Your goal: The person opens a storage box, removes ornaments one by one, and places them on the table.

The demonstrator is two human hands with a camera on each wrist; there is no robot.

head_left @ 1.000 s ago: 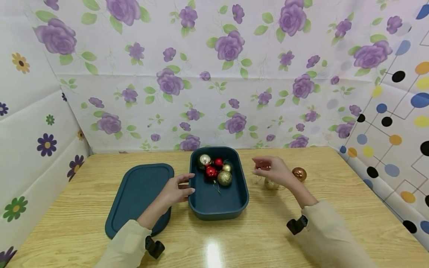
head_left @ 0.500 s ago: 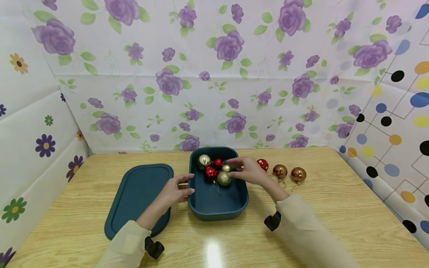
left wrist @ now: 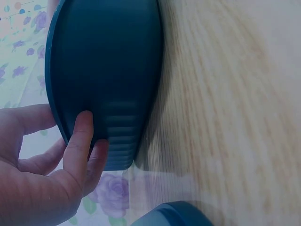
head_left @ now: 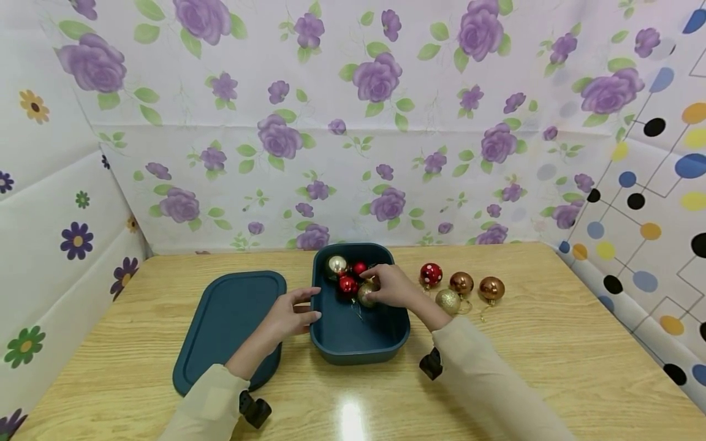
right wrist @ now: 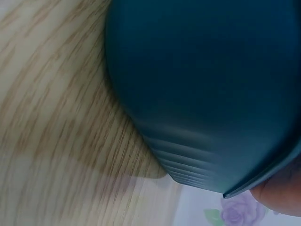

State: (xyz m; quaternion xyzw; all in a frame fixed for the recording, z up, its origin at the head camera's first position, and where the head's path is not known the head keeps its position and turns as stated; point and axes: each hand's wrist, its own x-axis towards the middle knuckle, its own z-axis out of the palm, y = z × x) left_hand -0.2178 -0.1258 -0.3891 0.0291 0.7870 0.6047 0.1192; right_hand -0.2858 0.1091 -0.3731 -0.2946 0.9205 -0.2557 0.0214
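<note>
A dark teal plastic box [head_left: 358,352] stands mid-table. My left hand [head_left: 289,315] holds its left rim; in the left wrist view the hand's [left wrist: 51,165] fingers lie on both sides of the rim, two against the outer wall. My right hand [head_left: 394,286] reaches inside, thumb and fingers around a gold glitter bauble [head_left: 366,295], which the hand partly covers. Left of it lie a champagne bauble [head_left: 336,266] and two red baubles [head_left: 347,285] [head_left: 360,269]. In the right wrist view the box wall [right wrist: 202,84] hides most of the right hand [right wrist: 282,193].
A matching teal lid [head_left: 228,331] lies flat left of the box. On the table to the right sit a red white-dotted bauble [head_left: 431,274], a gold glitter one [head_left: 448,301] and two copper ones [head_left: 461,283] [head_left: 492,288]. Flowered cloth [head_left: 353,153] hangs behind the table.
My right hand has moved left from the baubles on the table and down into the box, uncovering the dotted and copper ones. The left hand has stayed at the rim.
</note>
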